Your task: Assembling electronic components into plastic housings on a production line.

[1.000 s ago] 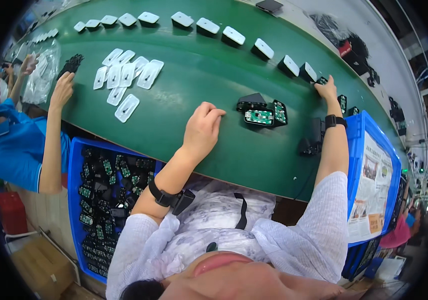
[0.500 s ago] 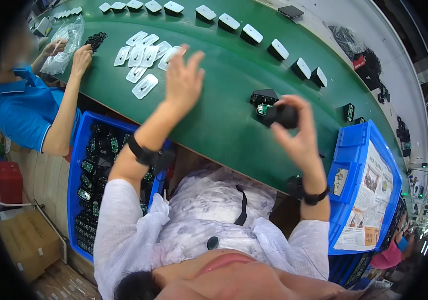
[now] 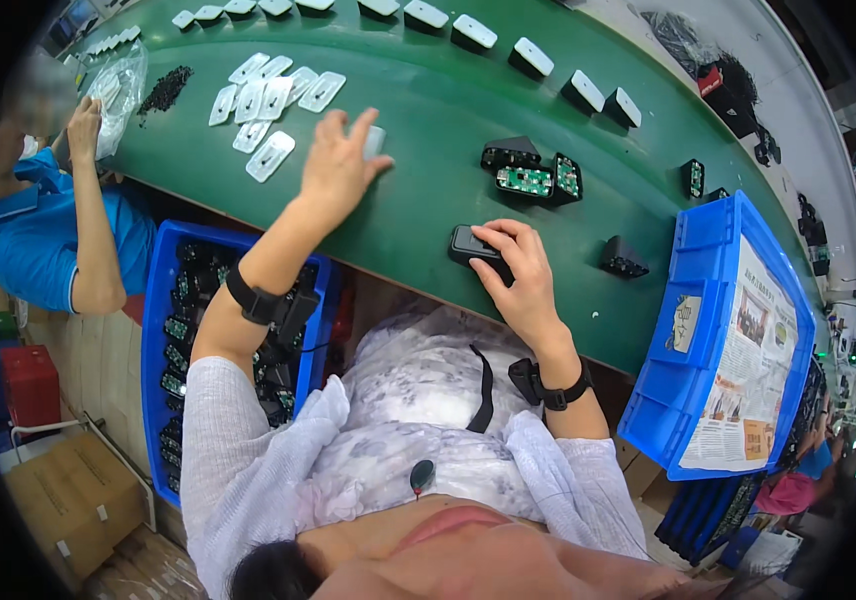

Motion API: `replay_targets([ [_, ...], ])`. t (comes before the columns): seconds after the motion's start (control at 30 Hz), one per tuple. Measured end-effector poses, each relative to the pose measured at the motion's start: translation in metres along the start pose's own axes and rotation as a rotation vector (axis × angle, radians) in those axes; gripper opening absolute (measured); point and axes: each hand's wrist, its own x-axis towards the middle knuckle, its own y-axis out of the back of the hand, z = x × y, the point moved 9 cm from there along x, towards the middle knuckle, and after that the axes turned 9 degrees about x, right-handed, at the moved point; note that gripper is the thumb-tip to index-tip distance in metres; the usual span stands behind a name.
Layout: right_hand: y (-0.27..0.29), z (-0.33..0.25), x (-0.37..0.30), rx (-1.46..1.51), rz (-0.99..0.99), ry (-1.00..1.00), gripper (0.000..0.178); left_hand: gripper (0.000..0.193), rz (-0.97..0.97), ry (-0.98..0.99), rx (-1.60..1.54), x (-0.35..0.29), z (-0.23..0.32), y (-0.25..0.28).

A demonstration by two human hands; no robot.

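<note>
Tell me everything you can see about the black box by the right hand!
The black box has rounded corners and a smooth, slightly shiny look, like plastic. A lighter outline shows on its upper face; its inside doesn't show. It seems to rest on the green table, near the edge nearest the person. The right hand's grip is around its right end, fingers on the far side, thumb on the near, hiding that part.
</note>
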Motion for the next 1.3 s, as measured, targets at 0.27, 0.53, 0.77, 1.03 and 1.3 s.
replay_targets([
  [0.27, 0.001, -0.010, -0.002, -0.171, -0.063, -0.032, 0.030, 0.044, 0.107, -0.441, 0.033, -0.018, 0.040, 0.009],
  [0.53, 0.028, 0.017, -0.012, -0.241, 0.038, -0.117, 0.029, 0.028, 0.166, -0.334, -0.004, -0.070, 0.091, 0.013],
  [0.77, 0.036, 0.010, -0.007, -0.282, 0.014, -0.081, 0.031, 0.025, 0.091, -0.226, -0.294, -0.080, 0.129, 0.015],
  [1.03, 0.016, -0.019, 0.015, -0.200, 0.055, 0.028, 0.035, 0.052, -0.023, -0.105, -0.763, -0.067, 0.087, 0.016],
  [1.3, 0.001, -0.017, 0.007, -0.276, -0.033, 0.041, 0.038, 0.054, -0.065, -0.204, -0.672, -0.066, 0.092, 0.009],
])
